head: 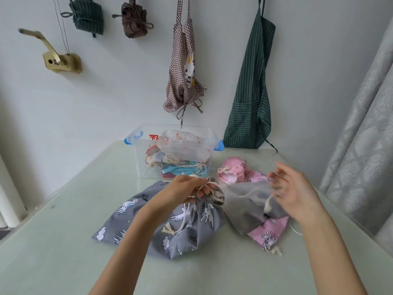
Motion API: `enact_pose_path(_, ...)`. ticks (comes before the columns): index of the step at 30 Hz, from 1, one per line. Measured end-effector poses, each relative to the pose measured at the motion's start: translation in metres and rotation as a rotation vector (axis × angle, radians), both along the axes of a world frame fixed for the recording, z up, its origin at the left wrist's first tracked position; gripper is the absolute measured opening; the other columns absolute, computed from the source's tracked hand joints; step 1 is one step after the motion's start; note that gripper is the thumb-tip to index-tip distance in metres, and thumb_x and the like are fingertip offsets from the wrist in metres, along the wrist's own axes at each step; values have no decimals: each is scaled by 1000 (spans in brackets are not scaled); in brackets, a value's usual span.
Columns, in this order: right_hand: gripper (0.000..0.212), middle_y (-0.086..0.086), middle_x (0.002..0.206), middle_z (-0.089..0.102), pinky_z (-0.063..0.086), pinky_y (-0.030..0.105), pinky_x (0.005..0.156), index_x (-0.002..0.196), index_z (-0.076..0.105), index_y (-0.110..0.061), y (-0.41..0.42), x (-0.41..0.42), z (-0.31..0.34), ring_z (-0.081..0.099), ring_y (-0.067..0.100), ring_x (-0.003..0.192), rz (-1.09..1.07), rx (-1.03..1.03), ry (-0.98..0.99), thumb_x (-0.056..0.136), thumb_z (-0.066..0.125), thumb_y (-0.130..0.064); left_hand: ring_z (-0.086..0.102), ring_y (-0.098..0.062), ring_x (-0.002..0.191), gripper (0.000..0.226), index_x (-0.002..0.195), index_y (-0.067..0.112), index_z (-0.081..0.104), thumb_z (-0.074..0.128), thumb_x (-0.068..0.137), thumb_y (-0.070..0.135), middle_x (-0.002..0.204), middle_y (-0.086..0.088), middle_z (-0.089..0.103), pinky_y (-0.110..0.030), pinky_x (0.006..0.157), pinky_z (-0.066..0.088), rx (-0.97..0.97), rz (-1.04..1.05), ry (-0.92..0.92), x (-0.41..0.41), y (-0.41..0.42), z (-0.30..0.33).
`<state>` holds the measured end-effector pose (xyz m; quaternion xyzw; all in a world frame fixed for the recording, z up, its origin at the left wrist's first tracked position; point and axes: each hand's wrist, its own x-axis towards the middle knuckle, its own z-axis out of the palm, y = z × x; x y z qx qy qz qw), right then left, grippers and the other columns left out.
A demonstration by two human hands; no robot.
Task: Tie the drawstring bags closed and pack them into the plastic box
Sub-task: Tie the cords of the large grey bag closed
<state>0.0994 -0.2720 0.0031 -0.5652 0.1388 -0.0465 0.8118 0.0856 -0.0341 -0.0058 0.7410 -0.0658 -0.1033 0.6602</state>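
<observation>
Fingers [200, 185] of the left hand [185, 189] pinch the cream drawstring [209, 185] at the gathered mouth of a grey unicorn-print bag [148, 222], which lies on the pale green counter [63, 241] at 6 o'clock; part of the word "UNICORN" reads along its far edge. The right hand [295, 194], at 3 o'clock from that bag, is blurred with its fingers spread loosely, a cord [268, 204] hanging by them; whether it grips the cord I cannot tell. Under it lies a plain grey bag [244, 207], which overlaps a pink rabbit-print bag [270, 231] with a tasselled cord end at 5 o'clock. A second pink bag [234, 170], already drawn shut, sits just beyond at 1 o'clock. That makes four bags on the counter. Farther off, at 12 o'clock, stands one clear plastic box [140, 167] with two blue latches, holding several tied bags; their count is unclear. On the wall behind hang four aprons: two folded, one checked with a cartoon rabbit [189, 64], one green striped [248, 99]. One brass crank [61, 60] is fixed at 10 o'clock.
</observation>
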Motion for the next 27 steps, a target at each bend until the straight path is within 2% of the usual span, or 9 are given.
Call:
enact_pose_path(1,12,0,82,65,37,24,63,90,64,-15,-5,2,-3,55,14,72,-78,-230,18,87,62,-26,53,-8,66,32,74,18,73,52,95,30,70,4,64,-16,65,42,25,-15,-18,0,2,-1)
enact_pose_path(3,32,6,111,63,44,28,80,115,59,-10,-10,4,-8,58,21,98,-219,-636,-22,86,65,-20,53,-9,68,31,78,15,73,55,92,35,71,3,62,-16,67,43,67,-54,-56,1,4,-4)
enact_pose_path(5,21,-3,110,66,45,23,84,104,64,-18,-3,-3,1,60,15,98,-109,-820,-207,84,68,-17,52,-10,70,29,77,13,74,57,92,33,70,2,61,-17,68,42,62,-92,-68,2,5,-6)
enact_pose_path(8,11,-13,91,70,46,9,68,85,71,-33,27,-16,10,58,0,73,367,-1008,-342,78,74,-26,53,-7,68,28,76,15,76,59,89,34,70,1,62,-13,64,44,21,-120,-70,2,5,-7)
enact_pose_path(11,9,-13,89,67,48,27,74,79,70,-38,50,-19,2,56,4,75,383,-1301,-340,73,75,-43,62,-5,69,28,78,17,78,62,79,41,73,1,69,-11,66,49,-14,-145,-77,3,10,-6)
enact_pose_path(14,8,-13,78,68,50,34,74,74,72,-32,55,-21,3,59,9,73,314,-1287,-373,77,73,-39,71,-10,81,31,89,14,78,67,75,38,88,-5,76,-15,73,55,-52,-176,-58,4,16,-7)
enact_pose_path(18,5,-11,78,71,50,27,75,71,73,-33,48,-28,13,63,9,75,534,-1147,-469,75,75,-34,72,-11,84,35,86,15,79,78,60,38,89,-6,76,-15,70,55,-165,-136,-13,6,19,-8)
enact_pose_path(21,7,-15,81,72,49,16,73,79,76,-31,49,-32,17,64,2,78,648,-1138,-484,77,73,-38,72,-9,79,37,80,16,79,84,46,30,84,-4,76,-14,67,54,-236,-90,14,8,19,-11)
enact_pose_path(27,17,-11,99,65,42,11,72,102,68,-39,55,-22,9,56,9,84,523,-1119,-540,87,64,-31,72,-9,73,29,73,17,79,86,45,22,77,-4,76,-14,66,53,-158,-113,-115,6,19,-9)
